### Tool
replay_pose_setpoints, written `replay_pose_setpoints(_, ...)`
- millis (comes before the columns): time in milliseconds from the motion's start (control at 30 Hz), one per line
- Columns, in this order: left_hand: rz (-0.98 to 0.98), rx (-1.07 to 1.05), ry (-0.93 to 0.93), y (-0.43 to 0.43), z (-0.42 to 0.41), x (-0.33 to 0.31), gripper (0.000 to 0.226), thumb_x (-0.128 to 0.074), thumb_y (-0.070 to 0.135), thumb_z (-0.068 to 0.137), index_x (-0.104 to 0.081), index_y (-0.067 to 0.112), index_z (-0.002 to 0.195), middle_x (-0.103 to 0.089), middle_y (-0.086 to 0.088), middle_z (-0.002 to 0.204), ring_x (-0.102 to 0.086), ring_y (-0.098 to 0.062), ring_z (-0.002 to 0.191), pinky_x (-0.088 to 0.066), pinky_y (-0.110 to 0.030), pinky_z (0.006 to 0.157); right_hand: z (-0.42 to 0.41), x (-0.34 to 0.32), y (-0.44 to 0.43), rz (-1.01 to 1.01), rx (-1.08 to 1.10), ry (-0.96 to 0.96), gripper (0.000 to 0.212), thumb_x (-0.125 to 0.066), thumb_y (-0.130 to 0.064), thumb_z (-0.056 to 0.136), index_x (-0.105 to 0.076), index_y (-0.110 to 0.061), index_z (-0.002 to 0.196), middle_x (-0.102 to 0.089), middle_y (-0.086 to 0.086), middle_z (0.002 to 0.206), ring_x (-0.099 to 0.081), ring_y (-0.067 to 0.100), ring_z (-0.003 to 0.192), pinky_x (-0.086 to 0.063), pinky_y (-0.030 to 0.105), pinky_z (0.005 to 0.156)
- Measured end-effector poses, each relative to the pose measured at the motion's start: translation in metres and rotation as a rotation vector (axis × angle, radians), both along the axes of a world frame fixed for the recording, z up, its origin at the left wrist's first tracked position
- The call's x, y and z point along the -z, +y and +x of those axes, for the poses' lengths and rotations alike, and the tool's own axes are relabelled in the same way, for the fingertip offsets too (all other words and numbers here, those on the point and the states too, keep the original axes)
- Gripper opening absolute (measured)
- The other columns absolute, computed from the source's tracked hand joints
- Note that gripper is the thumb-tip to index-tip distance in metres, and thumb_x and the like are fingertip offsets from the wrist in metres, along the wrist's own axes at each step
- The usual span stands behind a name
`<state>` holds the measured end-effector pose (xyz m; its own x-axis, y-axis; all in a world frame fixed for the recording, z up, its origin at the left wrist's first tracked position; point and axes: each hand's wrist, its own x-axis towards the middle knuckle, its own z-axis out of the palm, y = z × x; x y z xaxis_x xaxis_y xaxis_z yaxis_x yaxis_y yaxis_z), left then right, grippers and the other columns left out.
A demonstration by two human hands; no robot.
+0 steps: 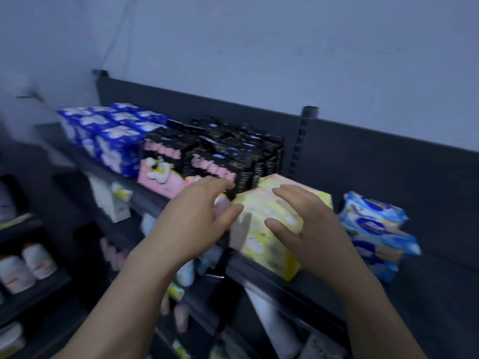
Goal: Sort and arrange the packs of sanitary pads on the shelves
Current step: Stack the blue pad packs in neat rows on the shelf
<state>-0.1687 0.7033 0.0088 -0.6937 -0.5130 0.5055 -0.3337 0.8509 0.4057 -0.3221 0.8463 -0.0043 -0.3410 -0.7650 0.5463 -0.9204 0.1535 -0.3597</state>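
Fingers (220,184) of the left hand (193,221) are straight and spread wide, holding nothing. Their tips are at the foot of the black-and-pink packs (181,161), and the thumb is just beside the front yellow pack (264,244). The right hand (315,229) is spread the same way, its fingers (287,193) lying over the top of that yellow pack without curling round it; the blur hides whether they press on it. A 2nd yellow pack (316,196) sits right behind the 1st. Both are on the dark top shelf (427,294), the front one at its front edge, between the black-and-pink packs on the left and 2 light-blue packs (375,229) on the right. The light-blue packs are stacked one on the other, a little apart from the yellow ones. Blue-and-white packs (114,141) stand in rows at the far left end of the shelf, touching the black-and-pink group. Lower shelves at the left carry white bottles (28,265) and other goods too blurred to tell.
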Motion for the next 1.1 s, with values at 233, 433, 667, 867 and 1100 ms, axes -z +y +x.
replay_pose_setpoints(233,0.041,-0.331,-0.053,-0.050,0.177,0.013,0.049,-0.055,0.054,0.087,-0.061,0.022,0.124,-0.063,0.005,0.119,-0.058,-0.015,0.110,-0.046,-0.030,0.093,0.130,0.000,-0.102,0.009,-0.282,-0.015,0.051,-0.064,-0.040,0.080,-0.063,-0.014,0.124,-0.062,0.002,0.127,-0.053,0.020,0.122,-0.036,0.032,0.107)
replay_pose_setpoints(433,0.073,-0.601,-0.130,-0.081,0.352,0.024,0.046,-0.058,0.048,0.090,-0.058,0.024,0.130,-0.061,0.007,0.127,-0.054,-0.014,0.118,-0.040,-0.026,0.094,0.290,0.009,-0.185,0.023,-0.507,-0.011,0.048,-0.066,-0.041,0.083,-0.063,-0.017,0.125,-0.061,-0.002,0.128,-0.051,0.015,0.122,-0.032,0.027,0.107)
replay_pose_setpoints(667,0.161,-0.886,-0.133,-0.094,0.507,0.021,0.046,-0.055,0.048,0.093,-0.051,0.029,0.135,-0.055,0.011,0.133,-0.050,-0.009,0.122,-0.043,-0.026,0.097,0.432,0.016,-0.262,0.062,-0.744,-0.010,0.045,-0.071,-0.030,0.085,-0.061,-0.017,0.127,-0.060,-0.003,0.127,-0.050,0.018,0.124,-0.036,0.035,0.108)
replay_pose_setpoints(867,0.198,-1.069,-0.077,-0.112,0.587,0.026,0.049,-0.056,0.046,0.093,-0.051,0.025,0.137,-0.054,0.009,0.137,-0.049,-0.009,0.125,-0.041,-0.026,0.099,0.514,0.025,-0.319,0.106,-0.883,-0.026,0.048,-0.067,-0.036,0.088,-0.056,-0.022,0.132,-0.055,-0.006,0.133,-0.046,0.014,0.126,-0.036,0.035,0.108)
replay_pose_setpoints(1100,0.230,-1.175,-0.041,-0.175,0.637,0.039,0.048,-0.057,0.044,0.093,-0.051,0.025,0.137,-0.055,0.009,0.136,-0.049,-0.009,0.125,-0.043,-0.029,0.102,0.573,0.037,-0.405,0.131,-0.986,-0.006,0.047,-0.064,-0.036,0.089,-0.054,-0.024,0.134,-0.053,-0.009,0.136,-0.043,0.012,0.130,-0.032,0.032,0.110)
